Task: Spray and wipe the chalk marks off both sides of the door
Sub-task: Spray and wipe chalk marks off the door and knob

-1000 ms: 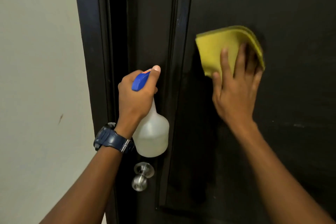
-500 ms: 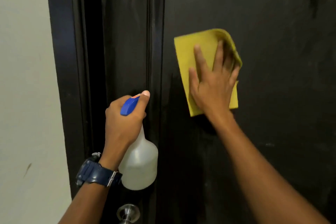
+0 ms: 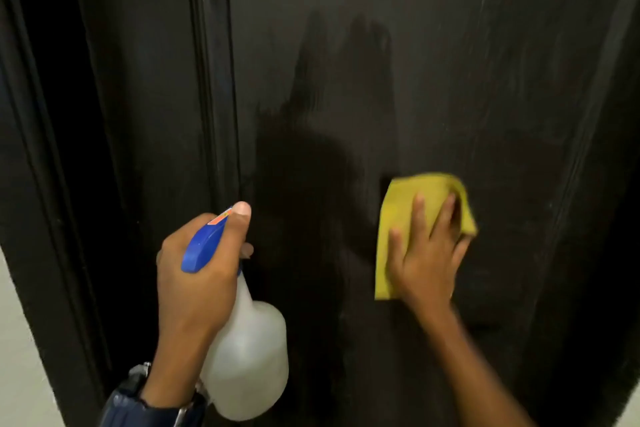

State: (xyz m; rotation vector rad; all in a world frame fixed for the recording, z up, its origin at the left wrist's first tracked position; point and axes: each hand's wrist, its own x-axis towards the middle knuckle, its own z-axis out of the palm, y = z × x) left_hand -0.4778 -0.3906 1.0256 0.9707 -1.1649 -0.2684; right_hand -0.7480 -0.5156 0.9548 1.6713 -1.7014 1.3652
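Note:
A black door fills the view, with a darker wet patch across its middle and faint pale streaks at the upper right. My right hand presses a folded yellow cloth flat against the door panel, fingers spread over it. My left hand grips the neck of a white spray bottle with a blue trigger head, thumb on top, held just in front of the door's raised moulding.
The black door frame runs down the left side, with a pale wall beyond it at the lower left. A dark wristwatch sits on my left wrist.
The view has shifted up and right, so the door knob has left the frame. My right hand slid the cloth rightward and down across the panel. The left hand keeps holding the bottle.

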